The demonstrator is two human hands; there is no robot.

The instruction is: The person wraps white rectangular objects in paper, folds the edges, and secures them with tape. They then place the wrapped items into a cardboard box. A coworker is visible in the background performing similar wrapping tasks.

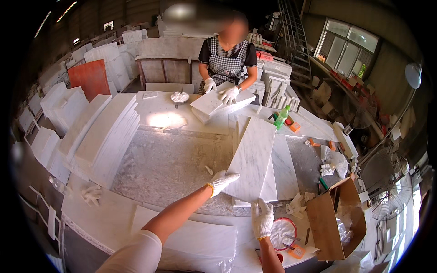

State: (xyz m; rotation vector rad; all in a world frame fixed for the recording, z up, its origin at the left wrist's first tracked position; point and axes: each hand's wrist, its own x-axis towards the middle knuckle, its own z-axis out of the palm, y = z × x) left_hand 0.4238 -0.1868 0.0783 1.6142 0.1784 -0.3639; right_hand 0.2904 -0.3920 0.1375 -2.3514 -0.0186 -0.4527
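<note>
White sleeve (136, 255) and bare forearm (182, 211) lead to the gloved left hand (222, 183), fingers extended against the left edge of a slab (255, 157); the gloved right hand (262, 220) meets its near edge. Whether either hand pinches, I cannot tell. The slab lies askew over other slabs (286, 173) on the bench (173, 159). Right of the right hand stand a tub (281, 226) and carton (324, 227); beyond both, a co-worker's hands (229, 95) touch stacked slabs (207, 108).

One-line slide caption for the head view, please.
Gloved left hand and right hand at a white slab, a co-worker standing opposite.
</note>
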